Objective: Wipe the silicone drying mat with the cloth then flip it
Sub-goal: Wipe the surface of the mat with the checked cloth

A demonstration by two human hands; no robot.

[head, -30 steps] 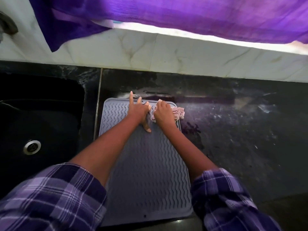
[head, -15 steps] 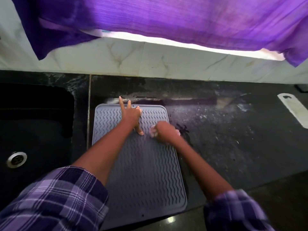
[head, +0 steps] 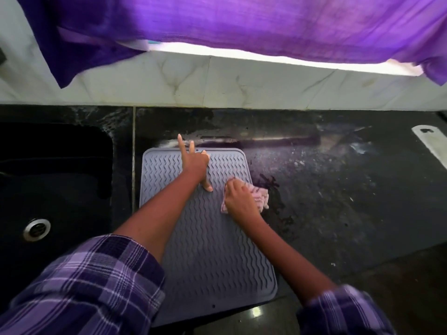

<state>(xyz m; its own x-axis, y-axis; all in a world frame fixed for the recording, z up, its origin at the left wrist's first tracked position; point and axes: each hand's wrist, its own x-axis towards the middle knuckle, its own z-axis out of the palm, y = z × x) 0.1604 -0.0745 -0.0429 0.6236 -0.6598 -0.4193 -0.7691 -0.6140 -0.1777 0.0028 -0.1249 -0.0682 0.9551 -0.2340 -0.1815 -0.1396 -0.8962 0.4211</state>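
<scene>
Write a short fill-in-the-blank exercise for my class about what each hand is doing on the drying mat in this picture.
1. The right hand holds the ____ at the mat's right edge.
2. The left hand presses on the grey ____ with straight fingers.
3. To the left of the mat, set into the counter, is a black ____.

Missing words: cloth; mat; sink

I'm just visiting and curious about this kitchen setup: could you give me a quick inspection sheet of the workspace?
Surface: dark stone counter, wet and speckled beside the mat.
Job's things: grey silicone drying mat flat on the counter; pink cloth at its right edge.
Clutter: white flat object at far right, unclear what.
Hands: left hand presses the mat, fingers spread; right hand holds the cloth.
Cables: nothing seen.
Surroundings: black sink on the left, marble tiled wall, purple fabric hanging above.
</scene>
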